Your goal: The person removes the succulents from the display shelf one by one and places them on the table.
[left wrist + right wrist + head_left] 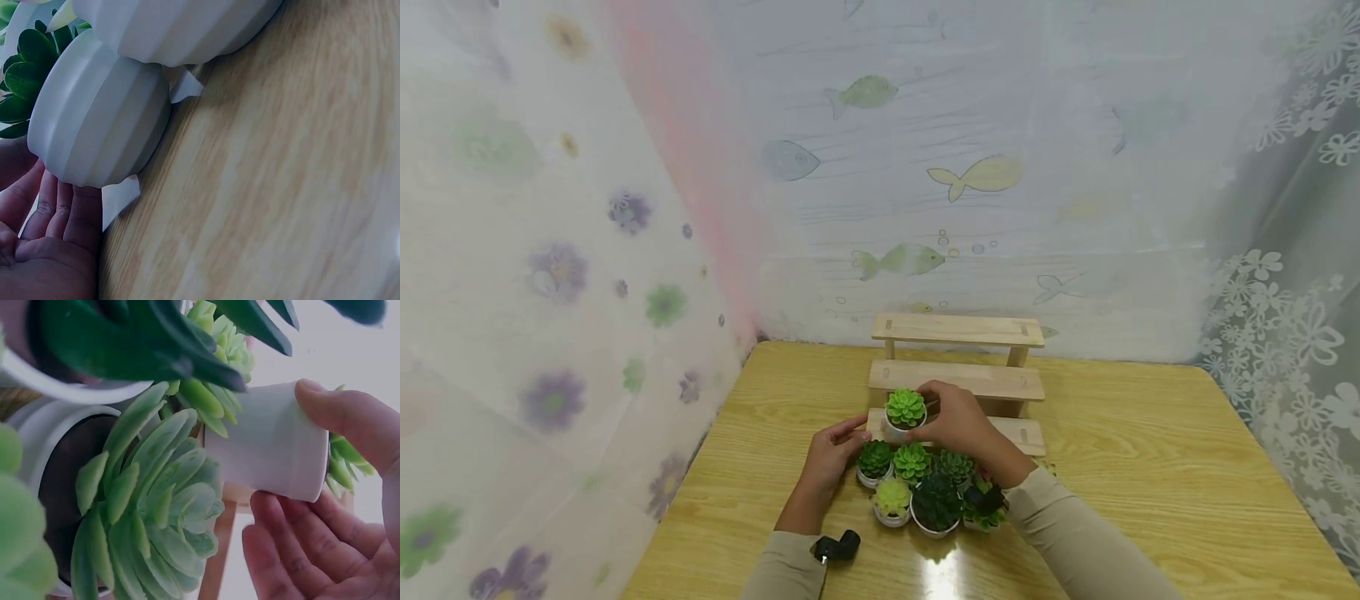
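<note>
Between its thumb and fingers, my right hand (958, 423) grips a small white pot (269, 440) with a bright green succulent (906, 407). The pot is upright at the left end of the lowest board of a three-step wooden stand (957, 379); whether it touches the board cannot be told. My left hand (831, 460) is just left of it, fingers extended, beside a dark green potted succulent (875, 458). In the left wrist view, that hand's fingers (81, 215) are close against a ribbed white pot (103, 115); contact is unclear.
In front of the stand, several potted succulents crowd together, among them a yellow-green one (892, 497) and a large dark one (936, 502). They stand on a wood-grain table (760, 467). A patterned curtain (985, 108) hangs behind it.
</note>
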Demonstrator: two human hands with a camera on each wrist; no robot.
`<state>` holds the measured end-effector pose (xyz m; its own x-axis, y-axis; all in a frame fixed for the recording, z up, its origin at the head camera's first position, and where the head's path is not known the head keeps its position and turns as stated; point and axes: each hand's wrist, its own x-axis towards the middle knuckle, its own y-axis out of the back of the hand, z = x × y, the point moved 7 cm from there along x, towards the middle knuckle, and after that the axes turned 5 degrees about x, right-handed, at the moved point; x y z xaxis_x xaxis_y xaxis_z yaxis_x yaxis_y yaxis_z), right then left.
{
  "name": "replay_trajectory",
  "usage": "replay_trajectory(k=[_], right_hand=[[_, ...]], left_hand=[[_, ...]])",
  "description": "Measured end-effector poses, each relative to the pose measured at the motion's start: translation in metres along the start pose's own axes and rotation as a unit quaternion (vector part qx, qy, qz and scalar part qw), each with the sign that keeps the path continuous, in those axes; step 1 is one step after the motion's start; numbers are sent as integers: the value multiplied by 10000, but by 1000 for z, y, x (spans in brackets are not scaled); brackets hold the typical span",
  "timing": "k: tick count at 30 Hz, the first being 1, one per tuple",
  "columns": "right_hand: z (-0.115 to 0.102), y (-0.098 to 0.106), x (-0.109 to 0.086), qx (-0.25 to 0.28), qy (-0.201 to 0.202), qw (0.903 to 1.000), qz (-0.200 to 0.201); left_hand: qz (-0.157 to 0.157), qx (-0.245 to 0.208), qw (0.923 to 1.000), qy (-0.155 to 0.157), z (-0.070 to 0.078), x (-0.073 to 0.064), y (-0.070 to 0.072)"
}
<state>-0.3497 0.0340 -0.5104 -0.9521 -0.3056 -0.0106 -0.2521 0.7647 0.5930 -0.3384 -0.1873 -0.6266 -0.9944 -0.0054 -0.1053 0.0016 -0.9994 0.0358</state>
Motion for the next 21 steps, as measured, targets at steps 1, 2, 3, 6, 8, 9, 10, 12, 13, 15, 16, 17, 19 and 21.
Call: replay_trajectory(k=[1,2,3,6,8,9,10,12,13,15,16,17,19,21], right_hand=[[0,0,0,38,-22,10000,-17],[1,1,0,73,-36,10000,-38],[1,1,0,106,-55,9999,-71],[2,2,-1,154,-96,9997,-173],[3,4,-2,147,-82,9996,-209],[3,5,-2,138,-86,9996,-215],[3,6,-3,131,-87,9997,-211],[3,9,-4,115,-70,9998,-176],[4,10,-5,124,-73,9998,-156],[5,14,-7,135,-95,9998,-93],[5,15,-8,139,-93,9998,-54],[6,17,-10,135,-82,9999,-11],[8,20,-12,121,-107,9999,51],[10,23,-15,106,-116,9998,108]], left_hand=[[-1,24,10000,1,0,0,0],[-3,44,10000,2,1,0,0],[-2,31,10000,19,1,0,0],[-7,10,10000,28,2,0,0],[-19,-18,10000,-1,2,0,0],[-20,-45,10000,-10,2,0,0],[-21,-56,10000,-31,2,0,0],[-29,-58,10000,-62,2,0,0],[-27,-61,10000,-52,2,0,0],[-30,-62,10000,-37,1,1,0],[-36,-61,10000,-29,0,1,0],[-42,-60,10000,-21,-1,2,1],[-55,-68,10000,-29,-1,2,1],[-60,-81,9999,-56,-2,3,1]])
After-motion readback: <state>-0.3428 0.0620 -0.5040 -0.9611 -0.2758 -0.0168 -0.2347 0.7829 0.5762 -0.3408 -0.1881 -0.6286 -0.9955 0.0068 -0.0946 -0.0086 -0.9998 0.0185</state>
